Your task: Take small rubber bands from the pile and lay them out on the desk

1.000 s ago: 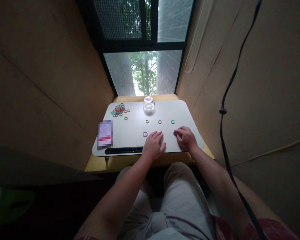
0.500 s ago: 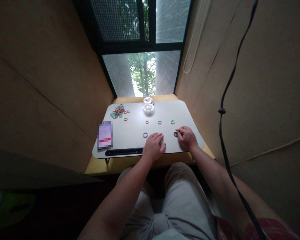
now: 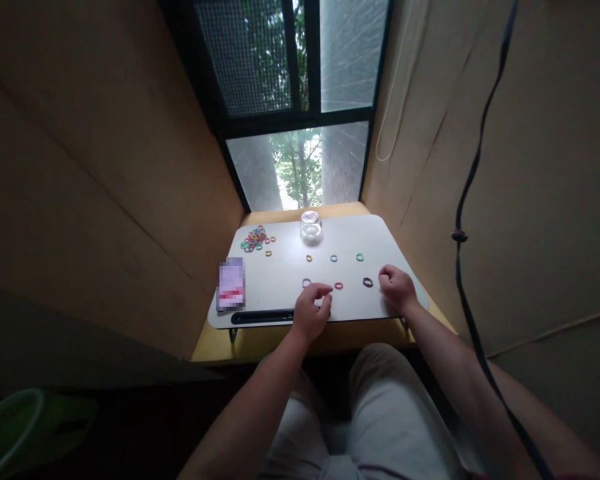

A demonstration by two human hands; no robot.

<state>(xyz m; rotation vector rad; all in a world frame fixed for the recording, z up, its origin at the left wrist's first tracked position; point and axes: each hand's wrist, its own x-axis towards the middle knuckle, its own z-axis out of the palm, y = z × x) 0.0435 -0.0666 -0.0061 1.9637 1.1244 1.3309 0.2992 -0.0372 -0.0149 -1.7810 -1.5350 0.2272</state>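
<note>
My left hand [image 3: 313,312] rests on the white lap table [image 3: 275,283] with its index finger stretched out and thumb apart, holding nothing. Its fingertips are close to a red hair tie [image 3: 339,286], and a pale purple hair tie [image 3: 307,283] lies just beyond the knuckles. My right hand [image 3: 398,288] is curled into a fist at the right side, with nothing showing in it. Just left of it lies a dark hair tie [image 3: 368,283]. Farther back, a yellow hair tie [image 3: 309,258], a blue one [image 3: 334,258] and a green one [image 3: 360,257] form a spaced row.
A pile of colourful hair ties [image 3: 254,241] lies at the back left, with a few loose ones beside it. A clear plastic jar [image 3: 311,231] stands near the window. A blurred purple package [image 3: 231,284] lies at left. A black strap [image 3: 460,200] hangs at right.
My right hand has let go of the dark hair tie and drawn back to the right, its fingers curling. The red hair tie now shows by my left hand. The view has shifted slightly.
</note>
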